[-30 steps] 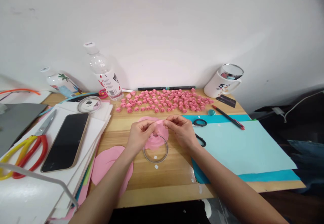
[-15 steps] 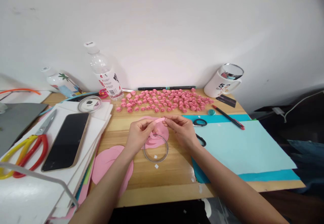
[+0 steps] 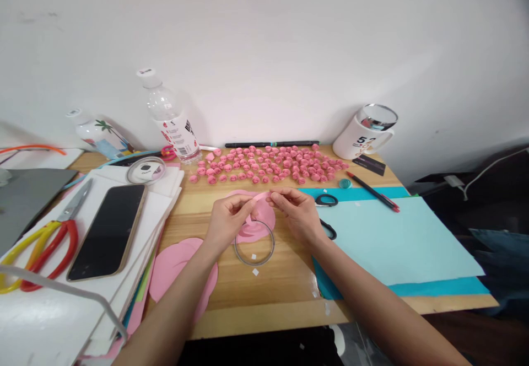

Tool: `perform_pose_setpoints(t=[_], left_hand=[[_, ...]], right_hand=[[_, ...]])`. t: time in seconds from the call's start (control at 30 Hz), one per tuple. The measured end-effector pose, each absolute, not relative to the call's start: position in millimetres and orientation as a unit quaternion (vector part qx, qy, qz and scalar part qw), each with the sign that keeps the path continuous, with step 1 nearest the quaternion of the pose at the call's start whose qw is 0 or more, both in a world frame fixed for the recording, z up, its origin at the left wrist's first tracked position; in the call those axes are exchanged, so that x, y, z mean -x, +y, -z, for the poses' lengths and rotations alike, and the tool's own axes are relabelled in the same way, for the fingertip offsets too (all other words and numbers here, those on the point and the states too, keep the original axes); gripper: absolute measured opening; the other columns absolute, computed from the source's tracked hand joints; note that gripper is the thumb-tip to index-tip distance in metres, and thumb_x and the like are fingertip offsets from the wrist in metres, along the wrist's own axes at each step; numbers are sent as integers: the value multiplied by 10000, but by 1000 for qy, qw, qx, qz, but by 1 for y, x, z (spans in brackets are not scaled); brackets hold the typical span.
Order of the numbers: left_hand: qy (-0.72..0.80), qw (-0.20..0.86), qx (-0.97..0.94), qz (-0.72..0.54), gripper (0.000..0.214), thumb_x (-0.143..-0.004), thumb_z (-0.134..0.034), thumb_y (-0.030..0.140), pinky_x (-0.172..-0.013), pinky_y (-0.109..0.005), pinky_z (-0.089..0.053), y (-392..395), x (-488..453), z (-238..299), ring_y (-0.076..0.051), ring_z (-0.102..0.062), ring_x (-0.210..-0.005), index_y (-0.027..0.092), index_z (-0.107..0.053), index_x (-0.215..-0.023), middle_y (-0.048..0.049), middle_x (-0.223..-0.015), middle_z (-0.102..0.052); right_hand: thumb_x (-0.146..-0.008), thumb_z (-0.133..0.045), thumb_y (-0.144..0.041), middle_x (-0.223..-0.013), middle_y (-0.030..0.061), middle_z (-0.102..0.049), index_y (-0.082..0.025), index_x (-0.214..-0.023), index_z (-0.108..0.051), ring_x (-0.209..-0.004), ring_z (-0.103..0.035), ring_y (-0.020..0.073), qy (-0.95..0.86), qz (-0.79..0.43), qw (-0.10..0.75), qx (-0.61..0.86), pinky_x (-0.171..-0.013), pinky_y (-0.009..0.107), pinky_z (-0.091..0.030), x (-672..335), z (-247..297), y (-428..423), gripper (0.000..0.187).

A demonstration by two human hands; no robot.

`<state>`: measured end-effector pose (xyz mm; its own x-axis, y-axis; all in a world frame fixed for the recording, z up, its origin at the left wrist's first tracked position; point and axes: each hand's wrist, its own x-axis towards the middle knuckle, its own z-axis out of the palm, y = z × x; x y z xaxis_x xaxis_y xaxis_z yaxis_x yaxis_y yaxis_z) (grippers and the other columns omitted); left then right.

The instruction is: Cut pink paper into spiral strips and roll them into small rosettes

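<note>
A narrow pink paper strip [image 3: 260,195] stretches between my two hands. My left hand [image 3: 228,218] pinches one end between thumb and fingers, and my right hand [image 3: 296,211] pinches the other. Under them on the wood lies a pink paper piece with curved cuts [image 3: 268,220], partly hidden by my left hand. A clear tape roll [image 3: 272,249] overlaps its near edge. Left of it, pink paper rounds [image 3: 176,267] lie partly beneath my left forearm. Many small rolled pink paper flowers [image 3: 264,165] are spread behind my hands.
Black-handled scissors [image 3: 327,200] lie by my right hand, beside light blue paper [image 3: 397,239] and a pen [image 3: 372,190]. A mug [image 3: 357,137] and water bottle [image 3: 176,126] stand near the wall. At left are a phone [image 3: 108,231] and red-and-yellow scissors [image 3: 68,228] on stacked paper.
Both hands keep almost the same place, with the pink strip still between them. The fingers of my right hand have shifted slightly.
</note>
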<state>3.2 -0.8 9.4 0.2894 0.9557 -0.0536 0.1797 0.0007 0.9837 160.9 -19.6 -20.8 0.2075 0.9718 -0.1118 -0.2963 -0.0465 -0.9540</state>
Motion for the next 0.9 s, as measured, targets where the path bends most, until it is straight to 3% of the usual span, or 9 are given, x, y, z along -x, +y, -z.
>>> perform_pose_setpoints(t=[0.37,0.53,0.73,0.9], left_hand=[[466,566,-572,-368,154,-693,-654,284,-525,-202,-463,-1,-3,-8,-108,-565,-562,131,-660,-702,-13,-619,-629],[448,603,-555,-357,224,-686,-656,254,-616,-261,-520,-4,-5,-11,-141,-612,-653,147,-668,-883,-24,-713,-661],[403,538,-660,-336,74,-706,-613,166,-758,-273,-500,-7,-5,-11,-171,-613,-860,161,-671,-753,-55,-957,-669],[387,519,-682,-341,378,-704,-616,138,-848,-297,-457,-8,-5,-10,-171,-604,-894,205,-636,-1075,-34,-888,-677]], right_hand=[[-619,-763,-289,-706,0,-692,-215,-781,-712,-661,-631,130,-326,-534,624,468,-718,298,-502,-161,22,-19,185],[-627,-760,-261,-721,-5,-691,-218,-772,-706,-654,-621,117,-315,-520,643,465,-710,286,-498,-161,20,-19,161],[-626,-757,-271,-711,-12,-671,-230,-774,-684,-629,-592,122,-314,-472,676,470,-667,294,-488,-163,17,-21,170],[-612,-760,-260,-680,-16,-642,-222,-721,-659,-602,-566,113,-331,-483,664,465,-622,273,-482,-162,14,-22,154]])
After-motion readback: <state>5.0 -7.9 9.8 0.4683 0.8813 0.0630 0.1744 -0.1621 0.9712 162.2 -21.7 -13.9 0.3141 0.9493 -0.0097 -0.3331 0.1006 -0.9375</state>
